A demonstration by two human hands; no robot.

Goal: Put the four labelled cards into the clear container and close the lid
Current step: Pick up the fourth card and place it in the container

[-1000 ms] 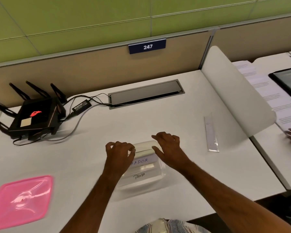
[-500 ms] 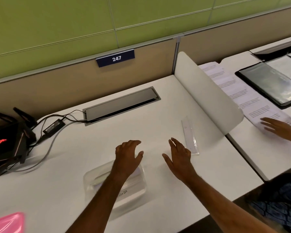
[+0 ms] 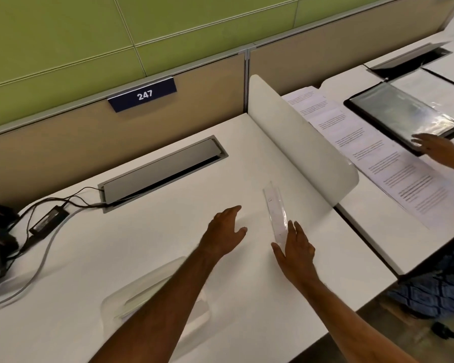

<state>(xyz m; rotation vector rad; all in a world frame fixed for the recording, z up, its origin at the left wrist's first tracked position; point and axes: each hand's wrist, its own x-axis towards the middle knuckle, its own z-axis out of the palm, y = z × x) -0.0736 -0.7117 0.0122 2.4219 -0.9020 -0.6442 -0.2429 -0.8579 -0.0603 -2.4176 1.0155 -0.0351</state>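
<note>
The clear container (image 3: 131, 301) lies on the white desk near the front edge, partly hidden under my left forearm; pale cards show faintly inside it, and I cannot tell whether its lid is on. My left hand (image 3: 227, 230) hovers over bare desk beyond the container, fingers spread, holding nothing. My right hand (image 3: 296, 254) is flat and open, its fingertips at the near end of a clear ruler (image 3: 275, 212).
A white divider panel (image 3: 299, 142) stands to the right. Beyond it another person's hand (image 3: 440, 150) rests on papers (image 3: 378, 163) by a black folder (image 3: 404, 111). A cable hatch (image 3: 163, 169), cables and a power adapter (image 3: 49, 218) lie at back left.
Both hands have left the container and moved forward and right across the desk. The view has swung right, so the container now sits at lower left and the pink lid is out of sight.
</note>
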